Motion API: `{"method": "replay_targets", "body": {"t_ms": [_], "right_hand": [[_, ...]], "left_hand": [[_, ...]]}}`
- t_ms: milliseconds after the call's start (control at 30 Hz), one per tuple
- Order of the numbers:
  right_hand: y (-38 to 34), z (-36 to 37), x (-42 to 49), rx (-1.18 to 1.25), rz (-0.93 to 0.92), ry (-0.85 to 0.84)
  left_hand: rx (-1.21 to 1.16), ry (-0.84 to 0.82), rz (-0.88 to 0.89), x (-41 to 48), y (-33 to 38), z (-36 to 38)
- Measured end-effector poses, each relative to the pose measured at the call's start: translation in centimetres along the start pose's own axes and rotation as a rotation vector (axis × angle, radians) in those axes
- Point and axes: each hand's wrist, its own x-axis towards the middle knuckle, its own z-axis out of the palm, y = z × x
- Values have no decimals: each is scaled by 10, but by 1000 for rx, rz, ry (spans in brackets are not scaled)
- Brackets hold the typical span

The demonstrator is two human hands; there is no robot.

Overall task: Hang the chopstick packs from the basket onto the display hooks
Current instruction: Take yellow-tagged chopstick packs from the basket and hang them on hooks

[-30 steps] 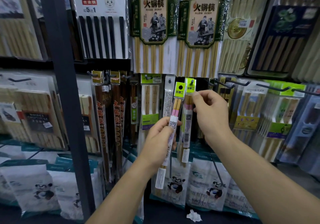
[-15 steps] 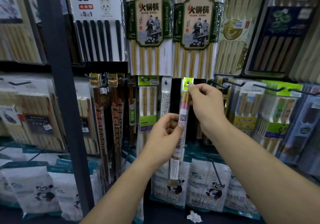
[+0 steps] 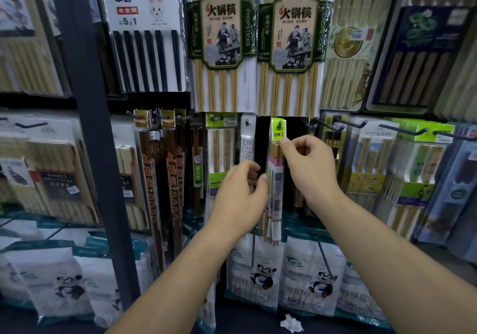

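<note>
**One skinny pack on the peg, both hands on it**

One slim clear-plastic chopstick pack [image 3: 276, 186] with a neon yellow-green header card hangs dead centre in the display rack's lower row. A dark metal display hook [image 3: 278, 125] pokes through the hole in the card. There seem to be a few more of the same pack stacked behind it, but it's hard to count them.

The right hand [image 3: 311, 171] is up at the top of the pack. Thumb and forefinger pinch it just under the header card, and the other fingers are curled in. The left hand [image 3: 238, 194] is lower down on the pack's left side, with the thumb tip right against its edge and the fingers curled. Honestly I can't tell if it's actually gripping or just touching.

Just left of the pack hangs a narrow white-backed pack [image 3: 246, 142] on its own peg. Directly above are two big bamboo hot-pot chopstick bundles [image 3: 222, 37] with green-and-cream labels. Below, white panda-print bags [image 3: 258, 274] line the rack's bottom edge, with a crumpled scrap of white paper [image 3: 291, 323] in front of them.
</note>
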Motion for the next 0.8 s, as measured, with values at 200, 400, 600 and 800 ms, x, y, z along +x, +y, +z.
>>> {"method": "replay_targets", "body": {"t_ms": [200,400,600,800], "right_hand": [[29,5,-12,-84,-5,-96],[56,17,-25,-9,-70,-422],[74,27,-20,16,-69,-503],[94,36,9,3,-66,-531]], "left_hand": [[-270,-102,-137,22,10,13],[-572,-131,-255,30,9,40],[-624,-128,-268,44,-2,51],[-631,-63,-318,71,-3,68]]}}
